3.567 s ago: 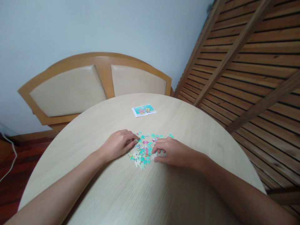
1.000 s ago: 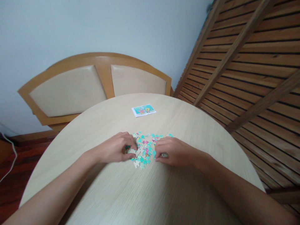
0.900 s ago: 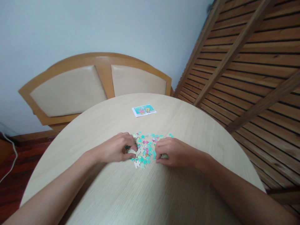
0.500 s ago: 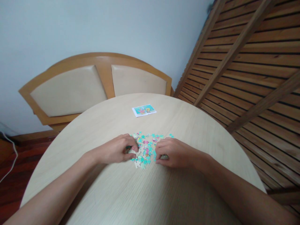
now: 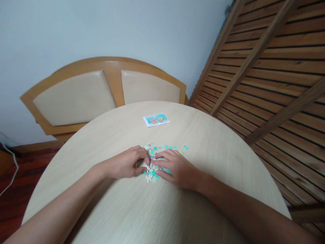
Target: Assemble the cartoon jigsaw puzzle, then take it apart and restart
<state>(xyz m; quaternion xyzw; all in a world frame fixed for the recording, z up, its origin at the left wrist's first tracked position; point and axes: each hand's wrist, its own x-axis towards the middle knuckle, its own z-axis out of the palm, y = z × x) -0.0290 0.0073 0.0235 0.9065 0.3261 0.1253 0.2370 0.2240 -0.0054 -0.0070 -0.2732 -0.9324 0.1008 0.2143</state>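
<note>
A loose pile of jigsaw puzzle pieces (image 5: 151,173), mostly turquoise with some pink and pale ones, lies between my hands. My left hand (image 5: 135,161) rests at the pile's left edge, fingers curled and thumb apart from them, with pieces showing in the gap. My right hand (image 5: 175,167) reaches over the pile from the right. Its fingers are stretched and spread across the pieces, hiding part of them. Beyond the pile, a small picture card (image 5: 156,119) with cartoon figures on turquoise lies flat.
The pieces lie on a round pale wooden table (image 5: 122,210). A wooden headboard with cream padded panels (image 5: 149,87) stands behind it against the wall. To the right is a slatted wooden screen (image 5: 279,74). A white cable (image 5: 16,166) runs down at far left.
My right hand has moved left over the pile, its curled fingers now stretched out. A few pieces at the right edge are uncovered. My left hand has hardly moved.
</note>
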